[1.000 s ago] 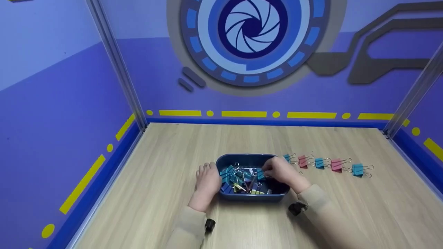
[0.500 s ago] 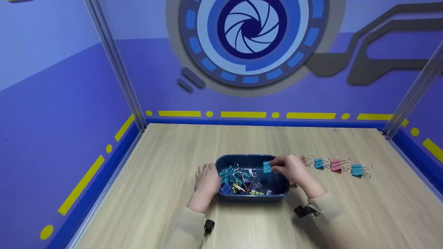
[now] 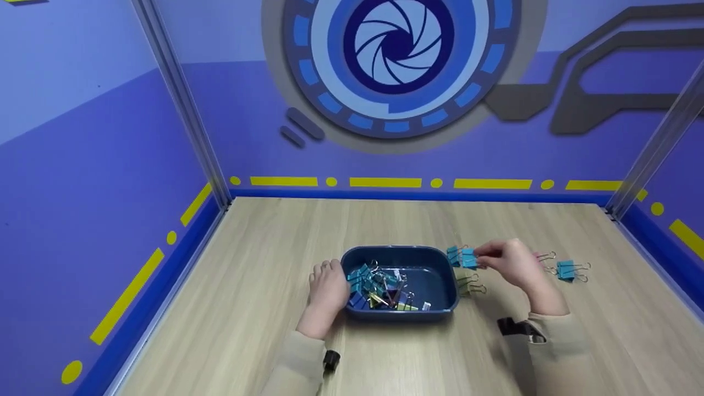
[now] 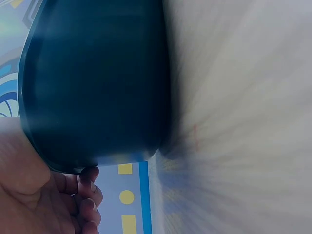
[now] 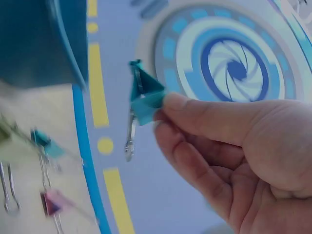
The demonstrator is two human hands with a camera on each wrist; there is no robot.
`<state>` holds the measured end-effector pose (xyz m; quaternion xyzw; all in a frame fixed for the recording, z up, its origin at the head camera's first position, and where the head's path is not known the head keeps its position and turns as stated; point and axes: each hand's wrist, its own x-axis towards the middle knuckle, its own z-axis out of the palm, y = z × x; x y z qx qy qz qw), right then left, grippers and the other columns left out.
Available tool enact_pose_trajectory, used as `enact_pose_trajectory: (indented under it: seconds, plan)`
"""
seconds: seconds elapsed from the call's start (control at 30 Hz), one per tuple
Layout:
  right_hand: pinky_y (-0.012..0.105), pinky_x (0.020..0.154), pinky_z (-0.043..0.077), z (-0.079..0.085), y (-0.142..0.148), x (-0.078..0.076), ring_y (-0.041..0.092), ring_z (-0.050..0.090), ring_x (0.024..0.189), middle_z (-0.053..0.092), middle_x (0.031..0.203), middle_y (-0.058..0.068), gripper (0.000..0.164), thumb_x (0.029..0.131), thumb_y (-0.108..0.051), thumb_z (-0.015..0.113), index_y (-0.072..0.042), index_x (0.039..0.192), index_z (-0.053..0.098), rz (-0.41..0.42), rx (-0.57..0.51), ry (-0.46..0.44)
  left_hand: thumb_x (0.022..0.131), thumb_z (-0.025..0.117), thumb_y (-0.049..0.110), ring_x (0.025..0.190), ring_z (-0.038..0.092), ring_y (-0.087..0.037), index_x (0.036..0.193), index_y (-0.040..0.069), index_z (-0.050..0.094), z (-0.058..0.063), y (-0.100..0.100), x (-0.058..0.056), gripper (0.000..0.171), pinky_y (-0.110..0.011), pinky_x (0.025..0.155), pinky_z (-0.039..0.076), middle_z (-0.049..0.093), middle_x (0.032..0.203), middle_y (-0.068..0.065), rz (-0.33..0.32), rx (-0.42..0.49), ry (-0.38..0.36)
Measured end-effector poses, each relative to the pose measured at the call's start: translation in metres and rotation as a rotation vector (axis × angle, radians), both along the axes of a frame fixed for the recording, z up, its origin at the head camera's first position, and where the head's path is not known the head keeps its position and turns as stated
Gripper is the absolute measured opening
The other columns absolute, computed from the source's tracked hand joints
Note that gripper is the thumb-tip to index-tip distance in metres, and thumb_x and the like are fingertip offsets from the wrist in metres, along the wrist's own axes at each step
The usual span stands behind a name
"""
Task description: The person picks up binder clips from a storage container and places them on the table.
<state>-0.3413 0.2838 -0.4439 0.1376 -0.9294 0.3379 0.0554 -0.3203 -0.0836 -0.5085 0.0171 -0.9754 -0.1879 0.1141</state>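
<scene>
My right hand point(image 3: 520, 267) pinches a teal binder clip point(image 5: 146, 100) between thumb and fingertips, above the table to the right of a dark blue plastic bin point(image 3: 401, 314). In the head view the held clip overlaps a blue binder clip point(image 3: 452, 256) lying beside the bin. My left hand point(image 3: 329, 286) holds the bin's left end; in the left wrist view its curled fingers point(image 4: 90, 187) touch the outer wall by the rim, and the thumb tip is hidden. Inside the bin, mostly at its left, lies a jumble of teal, blue and yellow binder clips point(image 3: 379, 286).
A row of binder clips runs rightward from the bin, partly covered by my right hand, ending with a blue clip point(image 3: 565, 269). A yellow-green clip point(image 3: 465, 284) lies against the bin's right side. Blue wall panels point(image 3: 308, 159) bound the wooden table point(image 3: 264, 236).
My right hand has lifted the teal binder clip out of the bin and carried it right, over the row on the table. The left hand stays at the bin's left end.
</scene>
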Motion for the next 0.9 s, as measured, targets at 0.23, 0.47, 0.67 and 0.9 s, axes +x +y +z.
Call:
enact_pose_trajectory:
  seconds: [0.23, 0.47, 0.67, 0.9]
  plan:
    - [0.034, 0.067, 0.051, -0.010, 0.033, -0.004, 0.019, 0.066, 0.081, 0.072, 0.093, 0.011, 0.017, 0.083, -0.013, 0.071, -0.006, 0.098, 0.073, -0.044, 0.049, -0.079, 0.083, 0.056, 0.012, 0.095, 0.049, -0.034, 0.101, 0.000, 0.054, -0.001, -0.001, -0.001, 0.022, -0.045, 0.081, 0.038, 0.056, 0.098, -0.017, 0.007, -0.014, 0.007]
    - [0.041, 0.073, 0.051, -0.032, 0.049, -0.011, 0.021, 0.066, 0.085, 0.072, 0.092, 0.010, 0.014, 0.080, -0.009, 0.072, -0.006, 0.093, 0.074, -0.063, 0.080, -0.212, 0.085, 0.055, 0.013, 0.097, 0.049, -0.034, 0.104, -0.001, 0.054, -0.002, 0.000, -0.001, 0.024, -0.046, 0.083, 0.038, 0.056, 0.101, -0.017, 0.004, -0.007, -0.011]
    - [0.041, 0.072, 0.052, -0.045, 0.055, -0.015, 0.023, 0.065, 0.086, 0.071, 0.092, 0.009, 0.013, 0.077, -0.007, 0.073, -0.009, 0.090, 0.074, -0.077, 0.106, -0.250, 0.085, 0.054, 0.012, 0.098, 0.048, -0.035, 0.107, -0.002, 0.054, 0.000, 0.000, -0.002, 0.026, -0.046, 0.084, 0.038, 0.057, 0.102, -0.018, 0.004, -0.006, -0.015]
    - [0.039, 0.071, 0.051, -0.054, 0.055, -0.018, 0.020, 0.065, 0.081, 0.071, 0.088, 0.008, 0.011, 0.078, -0.007, 0.073, -0.006, 0.089, 0.074, -0.081, 0.118, -0.249, 0.084, 0.056, 0.012, 0.098, 0.048, -0.034, 0.106, -0.001, 0.054, 0.001, 0.000, 0.000, 0.026, -0.046, 0.083, 0.038, 0.056, 0.100, -0.017, 0.003, 0.003, -0.011]
